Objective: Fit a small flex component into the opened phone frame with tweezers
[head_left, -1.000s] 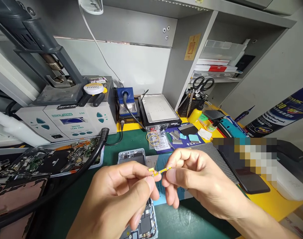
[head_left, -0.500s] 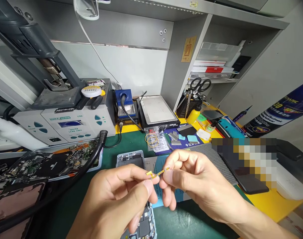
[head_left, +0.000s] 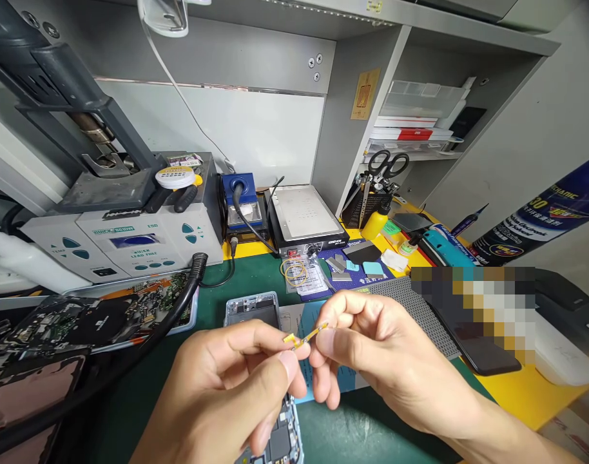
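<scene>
A thin yellow flex cable (head_left: 308, 336) with small metallic spots stretches between my two hands, above the bench. My left hand (head_left: 241, 380) pinches its left end between thumb and index finger. The other end is gripped by the thumb and index finger of my right hand (head_left: 372, 348), whose lower fingers curl loosely. Beneath my left hand lies an opened phone (head_left: 285, 435) with its inner parts exposed; the hand hides its middle. A blue and white printed sheet (head_left: 318, 383) lies under my right hand.
A hot air station (head_left: 130, 238) stands at the left, its black hose (head_left: 178, 322) crossing the bench. A heating plate (head_left: 304, 219) sits at the back. On the right are a dark phone (head_left: 488, 348) and a large spray can (head_left: 531, 212).
The view has shifted very slightly. Both hands keep hold of the flex cable in nearly the same pose.
</scene>
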Tool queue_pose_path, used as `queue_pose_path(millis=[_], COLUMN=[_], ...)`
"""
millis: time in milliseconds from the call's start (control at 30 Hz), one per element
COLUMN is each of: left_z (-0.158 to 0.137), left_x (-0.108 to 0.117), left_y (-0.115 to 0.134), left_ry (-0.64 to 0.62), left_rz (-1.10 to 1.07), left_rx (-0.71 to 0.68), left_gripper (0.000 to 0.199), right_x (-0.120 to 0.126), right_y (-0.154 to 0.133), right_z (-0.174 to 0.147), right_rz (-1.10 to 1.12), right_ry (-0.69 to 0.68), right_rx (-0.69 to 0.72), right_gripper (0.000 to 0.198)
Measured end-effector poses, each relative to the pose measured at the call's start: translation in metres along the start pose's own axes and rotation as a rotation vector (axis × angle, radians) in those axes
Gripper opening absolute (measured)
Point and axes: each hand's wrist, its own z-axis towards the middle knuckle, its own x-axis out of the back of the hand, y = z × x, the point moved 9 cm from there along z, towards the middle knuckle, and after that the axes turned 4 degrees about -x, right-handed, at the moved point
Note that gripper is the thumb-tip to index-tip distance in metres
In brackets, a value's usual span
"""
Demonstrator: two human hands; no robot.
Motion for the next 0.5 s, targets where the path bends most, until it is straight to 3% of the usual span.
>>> queue_pose_path(millis=[500], left_z=[-0.0038], left_x=[0.0077], left_y=[-0.0088], left_ry=[0.046], left_rz=[0.119], left_rx=[0.053], left_gripper=[0.027], right_x=[0.002], right_y=[0.0005], right_z=[-0.0001], right_rz=[0.003], right_ry=[0.017], right_rx=[0.01], right_gripper=[0.017])
